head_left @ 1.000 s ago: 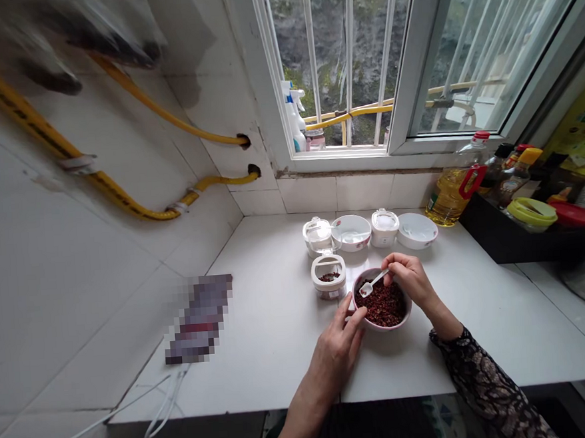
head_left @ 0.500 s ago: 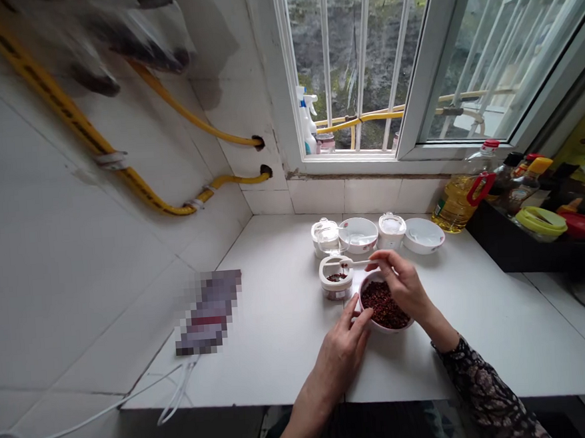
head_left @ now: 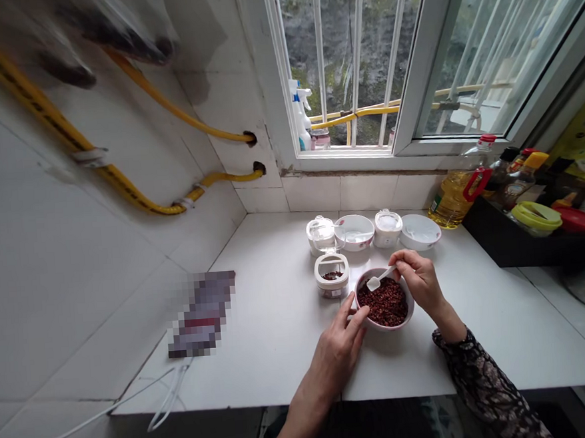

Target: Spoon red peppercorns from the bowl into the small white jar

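A patterned sleeve (head_left: 484, 379) is worn on the forearm of the right hand (head_left: 420, 280). The bowl (head_left: 387, 328) is stood upright on the counter (head_left: 270, 327) and filled with dark red granules (head_left: 387, 304). Its left side is held by the left hand (head_left: 339, 349) — fingers loosely curved along the outside, thumb at the rim. The right hand is placed above the far right rim, with thumb and fingertips pinched on the handle of the spoon (head_left: 374, 282). The spoon is directed leftward, its white head located over the far left part of the granules; whether contact is made cannot be told. Just beside the bowl, to its left, the front jar (head_left: 332, 290) is set, with dark bits visible inside. Farther back, a row is arranged from left to right: left jar (head_left: 317, 245), second bowl (head_left: 356, 246), right jar (head_left: 388, 237), third bowl (head_left: 421, 245). At the right end, the oil bottle (head_left: 448, 201) is positioned beside a black box (head_left: 492, 242). Beyond, a window (head_left: 424, 63) is fitted with white bars (head_left: 357, 61) — spray bottles (head_left: 302, 121) are seen through it.
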`<state>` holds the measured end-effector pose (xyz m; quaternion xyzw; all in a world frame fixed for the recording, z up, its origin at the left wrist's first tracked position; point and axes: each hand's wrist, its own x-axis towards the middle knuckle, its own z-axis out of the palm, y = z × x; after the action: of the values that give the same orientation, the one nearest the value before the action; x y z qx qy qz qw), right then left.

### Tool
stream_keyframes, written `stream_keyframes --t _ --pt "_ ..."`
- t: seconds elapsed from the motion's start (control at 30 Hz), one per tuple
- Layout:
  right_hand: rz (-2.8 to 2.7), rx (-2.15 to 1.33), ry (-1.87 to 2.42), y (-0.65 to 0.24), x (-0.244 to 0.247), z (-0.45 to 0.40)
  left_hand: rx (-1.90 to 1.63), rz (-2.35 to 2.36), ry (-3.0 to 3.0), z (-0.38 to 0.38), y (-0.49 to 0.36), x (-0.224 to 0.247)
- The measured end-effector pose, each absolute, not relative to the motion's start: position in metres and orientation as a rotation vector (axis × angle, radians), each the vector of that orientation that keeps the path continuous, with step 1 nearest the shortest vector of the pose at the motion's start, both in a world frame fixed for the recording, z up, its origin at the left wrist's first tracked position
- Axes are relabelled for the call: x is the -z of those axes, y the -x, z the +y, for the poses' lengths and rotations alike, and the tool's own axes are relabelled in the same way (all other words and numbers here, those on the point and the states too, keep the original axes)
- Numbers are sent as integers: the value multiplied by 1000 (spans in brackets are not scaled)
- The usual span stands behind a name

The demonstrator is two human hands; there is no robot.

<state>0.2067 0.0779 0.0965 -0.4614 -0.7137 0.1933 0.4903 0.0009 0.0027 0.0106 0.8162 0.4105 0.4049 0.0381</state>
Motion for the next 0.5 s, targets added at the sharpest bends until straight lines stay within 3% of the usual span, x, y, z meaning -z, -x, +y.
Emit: stream_keyframes --t 0.2,0.5 --pt "-1948 -450 1151 -201 -92 78 -1254 1248 -2502 2 0 -12" --pt "-1683 -901 1256 -197 -92 79 -1279 1243 -2500 1 0 -14"
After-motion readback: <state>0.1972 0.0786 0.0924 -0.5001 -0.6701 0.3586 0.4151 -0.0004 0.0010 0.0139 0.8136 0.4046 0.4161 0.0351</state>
